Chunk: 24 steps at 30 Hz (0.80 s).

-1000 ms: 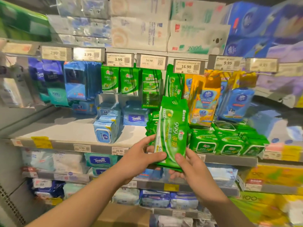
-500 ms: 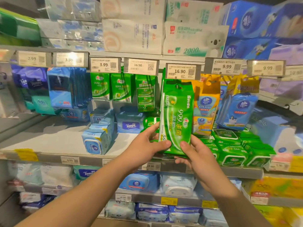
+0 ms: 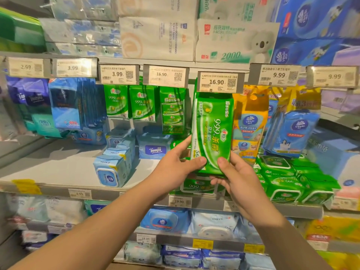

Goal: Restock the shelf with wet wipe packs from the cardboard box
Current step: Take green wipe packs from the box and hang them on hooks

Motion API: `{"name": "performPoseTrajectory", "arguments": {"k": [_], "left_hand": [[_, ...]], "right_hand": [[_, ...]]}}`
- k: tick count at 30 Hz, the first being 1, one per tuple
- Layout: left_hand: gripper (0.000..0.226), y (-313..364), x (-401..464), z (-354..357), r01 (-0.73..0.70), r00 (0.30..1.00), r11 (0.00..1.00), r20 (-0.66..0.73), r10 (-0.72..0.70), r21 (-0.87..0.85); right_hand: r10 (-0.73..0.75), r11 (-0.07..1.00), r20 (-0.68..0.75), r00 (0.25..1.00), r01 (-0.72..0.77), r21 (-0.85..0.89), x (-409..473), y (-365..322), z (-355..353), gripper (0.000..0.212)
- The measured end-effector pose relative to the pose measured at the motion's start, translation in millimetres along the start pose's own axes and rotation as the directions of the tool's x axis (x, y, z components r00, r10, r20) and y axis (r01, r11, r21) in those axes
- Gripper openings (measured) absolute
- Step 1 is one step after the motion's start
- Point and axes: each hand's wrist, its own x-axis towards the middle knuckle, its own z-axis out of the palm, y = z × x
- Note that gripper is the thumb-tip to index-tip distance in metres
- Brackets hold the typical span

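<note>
Green wipe pack [image 3: 212, 133]: held upright before the shelf [image 3: 58, 168], its top edge just below the 16.90 price tag [image 3: 220, 82].
Left hand [image 3: 175, 168]: clasped on the pack's lower left edge, thumb laid across the front.
Right hand [image 3: 237, 178]: clasped on the lower right corner, thumb on the front, fingers behind.

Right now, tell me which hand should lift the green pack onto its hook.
Probably the right hand: it grips the green wipe pack from below, under the 16.90 tag. The left hand only pinches its lower left edge.
</note>
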Motion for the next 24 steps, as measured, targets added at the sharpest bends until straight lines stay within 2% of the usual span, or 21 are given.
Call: {"name": "performPoseTrajectory", "arguments": {"k": [10, 16, 19, 24], "left_hand": [[0.060, 8.5, 13.7, 6.0, 0.021, 0.998, 1.000, -0.058, -0.022, -0.018], [0.036, 9.4, 20.5, 8.0, 0.068, 0.995, 0.992, -0.067, -0.076, -0.108], [0.026, 15.9, 28.4, 9.2, 0.129, 0.987, 0.976, -0.076, -0.144, -0.175], [0.026, 27.5, 49.4, 10.5, 0.263, 0.944, 0.919, -0.117, -0.307, -0.293]], "right_hand": [[0.018, 0.998, -0.057, 0.998, -0.015, 0.055, 8.7, -8.7, 5.2, 0.020], [0.031, 0.999, -0.072, 0.997, -0.030, 0.018, 17.8, -13.0, 7.5, 0.020], [0.039, 0.999, -0.098, 0.994, -0.038, 0.011, 29.1, -17.3, 9.1, 0.019], [0.089, 0.996, -0.194, 0.977, -0.086, 0.026, 55.7, -21.9, 14.7, 0.027]]}}
